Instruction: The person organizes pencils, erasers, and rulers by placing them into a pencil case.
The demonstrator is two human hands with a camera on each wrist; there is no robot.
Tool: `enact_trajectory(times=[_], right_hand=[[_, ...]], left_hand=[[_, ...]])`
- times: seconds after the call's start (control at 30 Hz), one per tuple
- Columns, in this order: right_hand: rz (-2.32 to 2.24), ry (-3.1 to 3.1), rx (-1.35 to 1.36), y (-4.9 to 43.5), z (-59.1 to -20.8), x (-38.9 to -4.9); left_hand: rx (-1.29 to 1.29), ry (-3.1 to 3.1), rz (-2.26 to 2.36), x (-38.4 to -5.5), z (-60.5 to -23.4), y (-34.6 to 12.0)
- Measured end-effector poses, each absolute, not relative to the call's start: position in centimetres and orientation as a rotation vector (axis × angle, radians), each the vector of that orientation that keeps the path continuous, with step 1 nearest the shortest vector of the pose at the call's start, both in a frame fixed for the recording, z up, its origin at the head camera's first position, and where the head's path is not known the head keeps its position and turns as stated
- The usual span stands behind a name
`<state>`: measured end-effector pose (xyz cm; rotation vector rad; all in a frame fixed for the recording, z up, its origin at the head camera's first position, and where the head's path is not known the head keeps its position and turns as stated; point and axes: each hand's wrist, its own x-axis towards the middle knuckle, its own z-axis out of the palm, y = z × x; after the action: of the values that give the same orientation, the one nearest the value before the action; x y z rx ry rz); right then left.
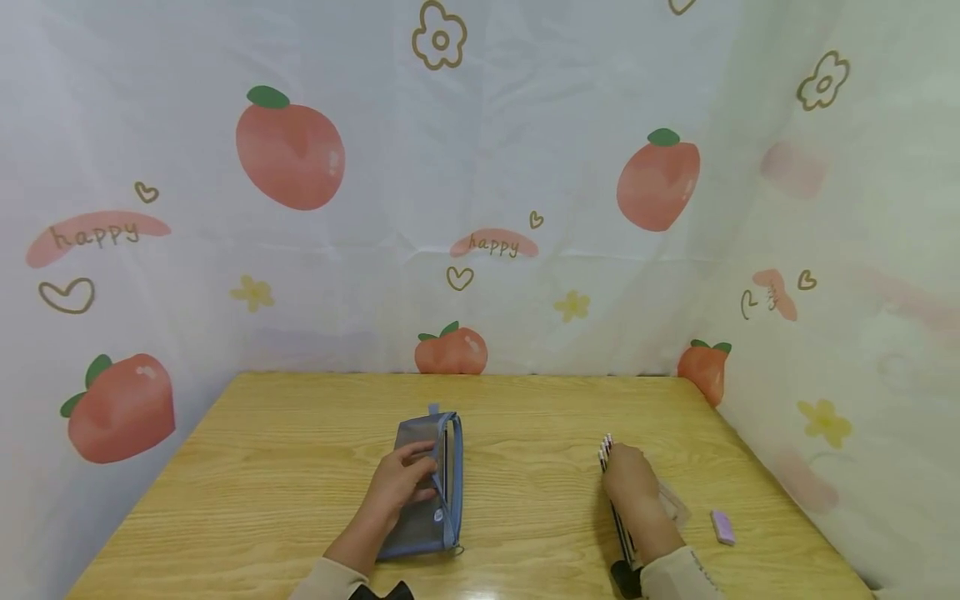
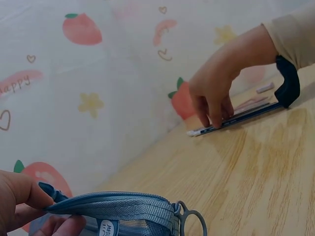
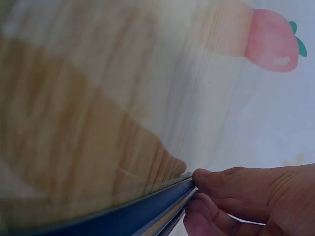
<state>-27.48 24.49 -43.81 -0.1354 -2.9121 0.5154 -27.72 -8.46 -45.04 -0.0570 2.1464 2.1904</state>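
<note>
Head view: the left hand (image 1: 405, 479) lies across a blue-grey pencil case (image 1: 411, 535) on the wooden table (image 1: 525, 467), its fingers at the zippered edge, where the opening gapes toward the right. Well apart to the right, the right hand (image 1: 633, 485) holds a bundle of dark pencils (image 1: 620, 533), their white ends (image 1: 604, 450) showing past the fingers. A clear flat item (image 1: 672, 504) sits partly hidden beside that hand, and a purple eraser (image 1: 723, 527) rests near it. Behind stands white cloth (image 1: 375, 167) printed with peaches and flowers.

Left wrist view: the left thumb and fingers pinch the rim of the pencil case by its zipper; a ring pull (image 2: 194, 219) hangs at the near end. Beyond, the right hand points down, its fingertips on the pencils close to the tabletop; whether these touch the wood cannot be told.

Right wrist view: the right thumb and fingers close narrowly on the ends of the pencils, dark blue along the nearest side.
</note>
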Motion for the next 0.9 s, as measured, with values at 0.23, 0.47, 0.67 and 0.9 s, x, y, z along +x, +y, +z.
enact_trajectory(times=[0.23,0.47,0.67,0.9], right_hand=[[0.535,-2.882,-0.084,23.9,-43.9,-27.4],[0.495,-2.886,-0.061,23.5,-43.9,-27.3],[0.491,-2.989,-0.077,23.0,-43.6,-26.7],[0.721,-2.97,-0.038,22.8,-43.9,-27.2]], left_hand=[[-0.048,2.149,2.177,-27.7,-45.2,-8.5],[-0.047,2.107,2.192,-27.7,-44.9,-8.5],[-0.052,2.104,2.202,-27.7,-44.6,-8.4],[-0.053,2.109,2.201,-27.7,-44.6,-8.4]])
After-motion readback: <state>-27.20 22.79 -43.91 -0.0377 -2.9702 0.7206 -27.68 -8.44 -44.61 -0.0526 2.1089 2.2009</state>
